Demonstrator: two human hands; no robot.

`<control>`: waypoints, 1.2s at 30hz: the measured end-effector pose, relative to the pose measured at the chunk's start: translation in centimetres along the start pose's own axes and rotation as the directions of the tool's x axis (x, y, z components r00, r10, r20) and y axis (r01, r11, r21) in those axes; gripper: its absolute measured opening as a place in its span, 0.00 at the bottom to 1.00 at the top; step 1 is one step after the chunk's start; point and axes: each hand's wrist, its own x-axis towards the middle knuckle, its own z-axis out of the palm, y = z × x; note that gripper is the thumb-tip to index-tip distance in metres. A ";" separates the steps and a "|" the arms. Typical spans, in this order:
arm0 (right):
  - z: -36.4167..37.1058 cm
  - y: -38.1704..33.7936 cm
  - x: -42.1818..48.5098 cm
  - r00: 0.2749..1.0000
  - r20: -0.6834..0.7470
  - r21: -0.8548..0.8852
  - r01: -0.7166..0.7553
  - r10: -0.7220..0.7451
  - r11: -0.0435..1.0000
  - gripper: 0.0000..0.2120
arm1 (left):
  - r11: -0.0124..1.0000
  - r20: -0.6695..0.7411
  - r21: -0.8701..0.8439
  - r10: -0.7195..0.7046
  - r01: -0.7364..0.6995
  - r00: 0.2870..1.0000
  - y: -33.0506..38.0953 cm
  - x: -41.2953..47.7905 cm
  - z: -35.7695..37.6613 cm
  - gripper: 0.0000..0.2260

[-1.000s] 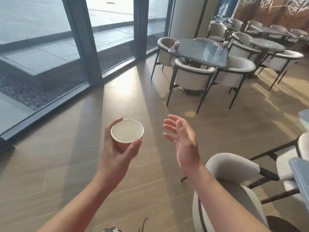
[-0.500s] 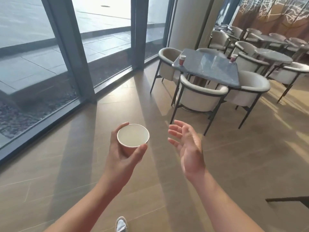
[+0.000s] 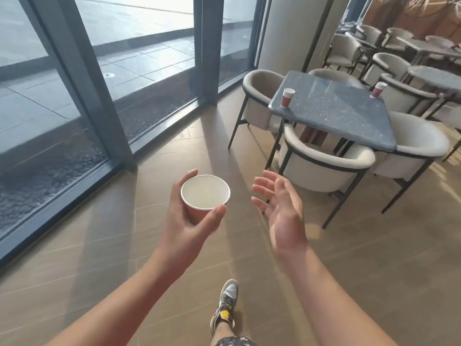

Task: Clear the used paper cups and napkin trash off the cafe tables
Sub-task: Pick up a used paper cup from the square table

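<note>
Two red paper cups stand on the square table (image 3: 336, 113). The corner cup (image 3: 287, 97) is upright at the table's near-left corner, just inside the edge. The far cup (image 3: 378, 89) is upright at the table's far-right edge. No napkin visible on that table.

Grip state: the left hand (image 3: 189, 221) is wrapped round the held cup (image 3: 205, 192), thumb on one side of the wall and fingers on the other. Its mouth is up and it looks empty. The right hand (image 3: 282, 216) is spread and relaxed, palm turned toward the held cup, gripping nothing.

Key geometry: the table lies ahead and to the right of both hands, well apart, out of reach for now. The right hand is on the table's side and free, so my call is it takes the corner cup. Cup axes are vertical, so a side grasp round the wall works.

The chair (image 3: 324, 168) tucked at the table's near edge blocks a straight approach; better to come in at the near-left corner. The far cup likely needs a reach across the table or a walk round.

Risk: light cups tip easily.
</note>
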 end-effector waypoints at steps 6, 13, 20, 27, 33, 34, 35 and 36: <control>0.7 1.5 17.6 0.998 0.050 -0.001 -0.047 0.047 0.999 0.20 | 0.998 -0.065 0.057 -0.021 0.025 0.998 -2.7 15.8 3.3 0.32; 1.9 1.7 35.1 0.998 0.053 0.002 -0.035 0.035 0.999 0.20 | 0.990 -0.101 0.140 0.013 0.001 0.995 -4.4 31.5 6.5 0.28; 5.0 5.2 51.0 0.999 0.019 0.004 -0.042 0.041 0.999 0.19 | 0.996 -0.066 0.064 -0.057 0.061 0.996 -9.9 48.3 5.8 0.36; 9.5 8.9 66.7 0.996 -0.074 -0.008 -0.049 0.048 0.999 0.19 | 0.994 0.057 0.062 -0.095 0.091 0.994 -14.4 66.4 4.9 0.34; 10.0 9.6 75.9 0.975 -0.213 0.001 -0.061 0.060 0.998 0.18 | 0.990 0.194 0.109 -0.112 0.092 0.974 -16.1 78.3 7.0 0.33; 9.5 9.7 76.9 0.968 -0.244 0.000 -0.065 0.063 0.998 0.19 | 0.990 0.227 0.104 -0.113 0.091 0.967 -16.5 79.8 7.9 0.33; 8.9 9.9 77.9 0.959 -0.275 0.002 -0.070 0.068 0.998 0.19 | 0.990 0.257 0.100 -0.119 0.096 0.959 -17.2 81.2 8.9 0.33; 8.1 10.0 78.8 0.949 -0.307 0.007 -0.074 0.073 0.997 0.19 | 0.989 0.284 0.097 -0.133 0.109 0.949 -17.8 82.5 9.9 0.32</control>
